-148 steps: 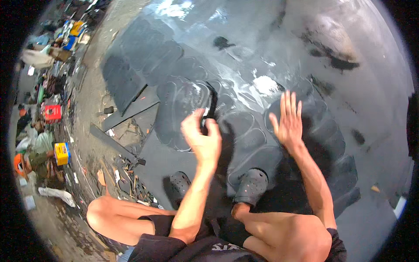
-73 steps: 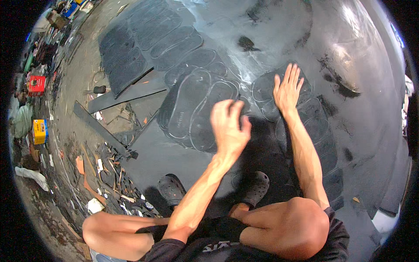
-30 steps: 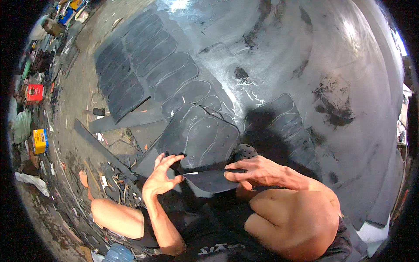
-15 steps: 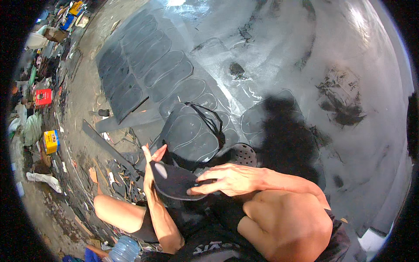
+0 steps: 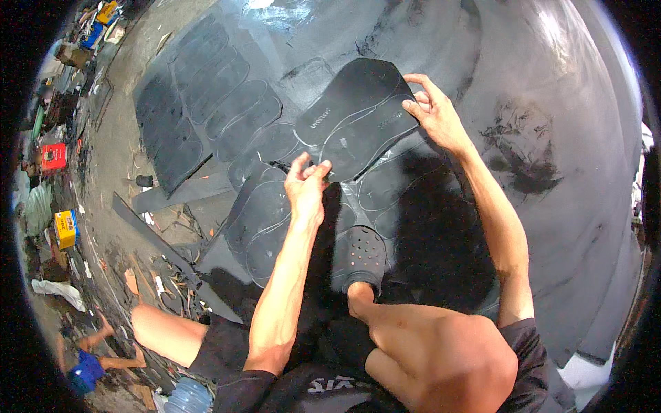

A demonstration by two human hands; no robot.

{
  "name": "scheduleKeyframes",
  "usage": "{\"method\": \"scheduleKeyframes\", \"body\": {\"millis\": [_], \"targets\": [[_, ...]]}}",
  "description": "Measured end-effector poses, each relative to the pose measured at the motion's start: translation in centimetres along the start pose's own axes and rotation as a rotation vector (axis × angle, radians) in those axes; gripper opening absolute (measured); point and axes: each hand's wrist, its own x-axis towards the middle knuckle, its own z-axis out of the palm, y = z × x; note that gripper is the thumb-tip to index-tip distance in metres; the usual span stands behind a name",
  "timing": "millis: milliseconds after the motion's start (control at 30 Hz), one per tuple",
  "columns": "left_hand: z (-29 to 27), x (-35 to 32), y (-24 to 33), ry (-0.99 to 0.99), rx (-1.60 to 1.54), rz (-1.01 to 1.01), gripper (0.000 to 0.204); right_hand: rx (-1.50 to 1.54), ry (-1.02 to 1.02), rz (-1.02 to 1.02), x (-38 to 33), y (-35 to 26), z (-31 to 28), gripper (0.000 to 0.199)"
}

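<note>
A black rubber piece [image 5: 358,117] with sole outlines drawn on it lies flat on the big dark rubber sheet [image 5: 523,103]. My left hand [image 5: 305,184] pinches its near left edge. At the piece's far right corner, my right hand [image 5: 434,113] grips the edge with bent fingers. More pale sole outlines [image 5: 265,213] are traced on the sheet under and around the piece. My foot in a black perforated clog [image 5: 359,255] rests on the sheet just below the piece.
Cut black rubber slabs [image 5: 175,131] and strips [image 5: 172,255] lie to the left on the concrete floor, with scraps around them. A red box [image 5: 54,155] and a yellow box [image 5: 66,228] stand at the far left. Another person [image 5: 89,358] crouches at lower left.
The rubber piece was lifted close to my lap half a second ago; now both hands have carried it forward and laid it flat on the sheet, arms stretched out.
</note>
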Motion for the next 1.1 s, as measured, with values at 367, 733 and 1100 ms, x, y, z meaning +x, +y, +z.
{"method": "scheduleKeyframes", "body": {"millis": [367, 733, 1100], "targets": [[4.0, 2.0, -3.5, 0.323, 0.550, 0.139, 0.036, -0.435, -0.084, 0.065, 1.1, 4.5, -1.8, 0.049], [3.3, 2.8, -4.9, 0.266, 0.660, 0.220, 0.034, -0.462, -0.095, 0.030, 1.3, 4.8, -1.1, 0.050], [5.5, 1.3, -6.1, -0.091, 1.560, 0.669, 0.076, -0.947, -0.010, -0.335, 2.1, 2.9, 7.3, 0.068]]}}
